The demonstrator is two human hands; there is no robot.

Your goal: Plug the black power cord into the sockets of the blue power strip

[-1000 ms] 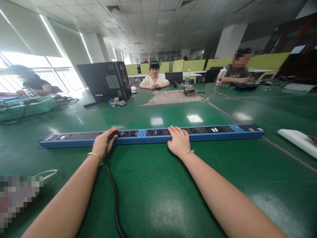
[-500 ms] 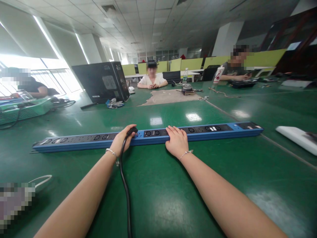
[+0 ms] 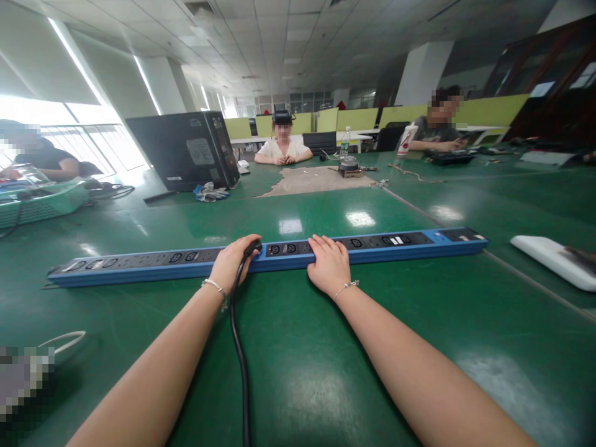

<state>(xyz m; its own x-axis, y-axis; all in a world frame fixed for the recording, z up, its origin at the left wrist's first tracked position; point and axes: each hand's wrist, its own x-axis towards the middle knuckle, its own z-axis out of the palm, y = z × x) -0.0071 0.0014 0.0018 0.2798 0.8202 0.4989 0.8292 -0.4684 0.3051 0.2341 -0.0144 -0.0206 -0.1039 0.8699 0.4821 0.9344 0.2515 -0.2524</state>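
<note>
A long blue power strip [image 3: 367, 253] with rows of black sockets lies across the green table in front of me. My left hand [image 3: 234, 262] grips a black power plug [image 3: 252, 246] at the strip's blue middle section; whether its end is seated in a socket is hidden. From the plug a thick black cable [image 3: 238, 347] runs down toward me between my forearms. To the right of the plug, my right hand [image 3: 328, 263] holds the strip, fingers over its top and thumb at the near side.
A black computer case [image 3: 179, 152] stands at the back left, with gloves [image 3: 211, 192] beside it. A green basket [image 3: 51, 205] is at far left, a white object [image 3: 552, 262] at right. Three people sit around the table, one person [image 3: 283, 149] directly opposite.
My left hand and the plug have shifted slightly right along the strip, covering more of its blue section. My right hand keeps its place on the strip. The whole view has drifted a little.
</note>
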